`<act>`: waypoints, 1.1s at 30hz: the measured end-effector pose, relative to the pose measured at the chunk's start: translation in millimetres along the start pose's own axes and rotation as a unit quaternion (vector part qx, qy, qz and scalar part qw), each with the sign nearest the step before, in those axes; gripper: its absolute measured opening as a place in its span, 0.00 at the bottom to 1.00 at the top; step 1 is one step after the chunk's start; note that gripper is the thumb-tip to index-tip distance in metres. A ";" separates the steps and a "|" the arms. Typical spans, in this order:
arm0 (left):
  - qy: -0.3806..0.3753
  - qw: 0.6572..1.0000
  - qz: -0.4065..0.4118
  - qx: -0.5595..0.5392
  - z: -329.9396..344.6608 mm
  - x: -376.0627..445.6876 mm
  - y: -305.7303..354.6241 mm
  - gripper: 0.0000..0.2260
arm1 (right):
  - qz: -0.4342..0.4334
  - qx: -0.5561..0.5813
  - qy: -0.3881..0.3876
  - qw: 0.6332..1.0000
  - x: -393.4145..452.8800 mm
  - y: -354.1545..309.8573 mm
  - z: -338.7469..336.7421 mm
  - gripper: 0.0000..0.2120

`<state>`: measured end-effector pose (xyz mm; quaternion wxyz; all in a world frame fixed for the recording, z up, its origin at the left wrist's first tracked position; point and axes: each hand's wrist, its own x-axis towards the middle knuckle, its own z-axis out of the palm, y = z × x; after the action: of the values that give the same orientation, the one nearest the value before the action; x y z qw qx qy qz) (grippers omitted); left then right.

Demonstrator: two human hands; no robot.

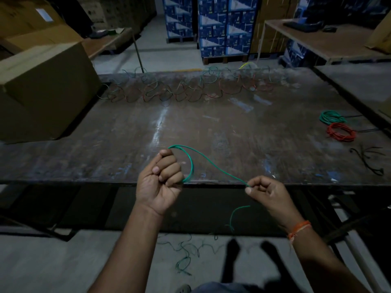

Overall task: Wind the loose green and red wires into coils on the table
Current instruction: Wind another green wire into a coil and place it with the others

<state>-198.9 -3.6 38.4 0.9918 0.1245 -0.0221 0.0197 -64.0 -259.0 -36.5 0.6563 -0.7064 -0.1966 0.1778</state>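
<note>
My left hand (161,180) grips a green wire (191,163) in a fist above the table's near edge, and a small loop of it arcs out to the right of the fist. The same wire runs on to my right hand (267,192), which pinches it between thumb and forefinger. Below that hand the green wire hangs down and trails onto the floor. A wound green coil (332,117) and a wound red coil (340,132) lie at the table's right side. A long tangle of loose green and red wires (190,87) stretches along the far edge.
The dark, scratched table (211,127) fills the middle. A big cardboard box (42,92) sits at its left end. Black cable ties (368,159) lie near the right front. More green wire (186,256) is strewn on the floor. Blue cartons and other tables stand behind.
</note>
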 end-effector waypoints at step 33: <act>0.021 0.970 -0.114 0.212 8.9 9.1 -56.1 0.10 | -0.185 -0.047 -0.058 0.980 16.6 -91.4 43.2 0.04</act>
<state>-187.7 -59.9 33.7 0.9388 0.3330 0.0176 -0.0863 -75.8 -207.9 51.5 0.6316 -0.6763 -0.3698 0.0841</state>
